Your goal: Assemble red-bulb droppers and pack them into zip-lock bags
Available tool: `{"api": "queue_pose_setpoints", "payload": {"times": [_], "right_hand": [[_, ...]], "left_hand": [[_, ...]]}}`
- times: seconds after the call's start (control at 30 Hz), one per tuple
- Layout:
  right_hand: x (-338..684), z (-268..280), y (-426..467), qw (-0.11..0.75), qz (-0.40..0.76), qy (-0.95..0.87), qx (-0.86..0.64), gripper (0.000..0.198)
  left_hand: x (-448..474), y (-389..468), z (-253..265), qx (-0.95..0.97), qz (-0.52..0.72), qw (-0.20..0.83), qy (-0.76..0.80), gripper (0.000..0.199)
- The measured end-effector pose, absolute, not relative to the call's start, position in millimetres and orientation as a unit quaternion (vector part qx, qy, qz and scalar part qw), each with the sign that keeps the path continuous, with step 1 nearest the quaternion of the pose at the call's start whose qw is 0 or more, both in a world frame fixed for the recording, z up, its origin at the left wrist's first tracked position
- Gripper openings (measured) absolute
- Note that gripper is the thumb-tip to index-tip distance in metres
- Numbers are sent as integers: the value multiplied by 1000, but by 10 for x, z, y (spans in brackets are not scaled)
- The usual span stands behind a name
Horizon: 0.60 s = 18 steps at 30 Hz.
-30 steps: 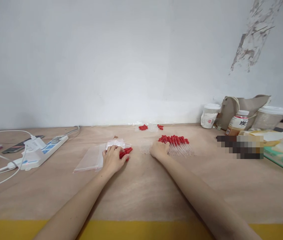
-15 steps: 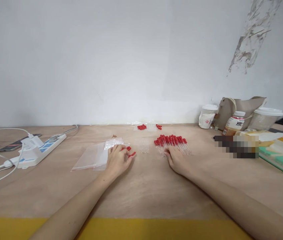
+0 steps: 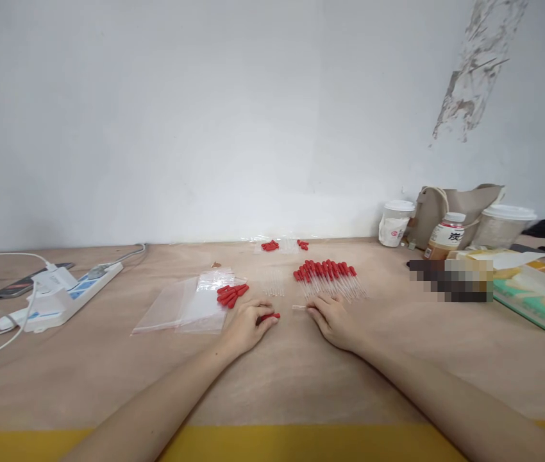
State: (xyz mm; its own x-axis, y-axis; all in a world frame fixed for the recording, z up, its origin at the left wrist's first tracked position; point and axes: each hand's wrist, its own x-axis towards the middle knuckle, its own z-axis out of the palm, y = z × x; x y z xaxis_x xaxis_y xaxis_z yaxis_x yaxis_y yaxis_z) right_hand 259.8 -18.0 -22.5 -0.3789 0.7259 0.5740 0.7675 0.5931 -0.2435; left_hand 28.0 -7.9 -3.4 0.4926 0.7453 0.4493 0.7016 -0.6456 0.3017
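Observation:
Between the fingertips of my left hand (image 3: 246, 327) is a red rubber dropper bulb (image 3: 273, 316), its end pointing right. My right hand (image 3: 335, 323) pinches a clear glass dropper tube (image 3: 298, 307), which sticks out to the left toward the bulb; the two are apart. Behind my left hand a small heap of red bulbs (image 3: 230, 295) lies at the edge of clear plastic bags (image 3: 164, 309). Several bare glass tubes (image 3: 273, 282) lie in a row in the middle. Beyond my right hand are many tubes with red bulbs on them, droppers (image 3: 329, 271), laid side by side.
By the wall lie clear packs with more red bulbs (image 3: 270, 246). A white power strip (image 3: 77, 295) with cables and a phone (image 3: 27, 282) are on the left. On the right stand a paper cup (image 3: 396, 224), a bottle (image 3: 445, 237), a bag (image 3: 467, 200) and a tissue pack (image 3: 539, 298).
My left hand has moved right and nearer from the bulb heap, carrying one bulb. The right hand has drawn slightly nearer from the droppers, and a glass tube now shows in its fingers.

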Motion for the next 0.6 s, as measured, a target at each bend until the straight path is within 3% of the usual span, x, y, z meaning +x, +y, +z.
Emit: {"api": "queue_pose_setpoints", "payload": {"times": [0.6], "right_hand": [[2422, -90, -338, 349, 36, -829, -436, 17]], "left_hand": [[429, -276, 178, 848, 263, 59, 457, 11]]}}
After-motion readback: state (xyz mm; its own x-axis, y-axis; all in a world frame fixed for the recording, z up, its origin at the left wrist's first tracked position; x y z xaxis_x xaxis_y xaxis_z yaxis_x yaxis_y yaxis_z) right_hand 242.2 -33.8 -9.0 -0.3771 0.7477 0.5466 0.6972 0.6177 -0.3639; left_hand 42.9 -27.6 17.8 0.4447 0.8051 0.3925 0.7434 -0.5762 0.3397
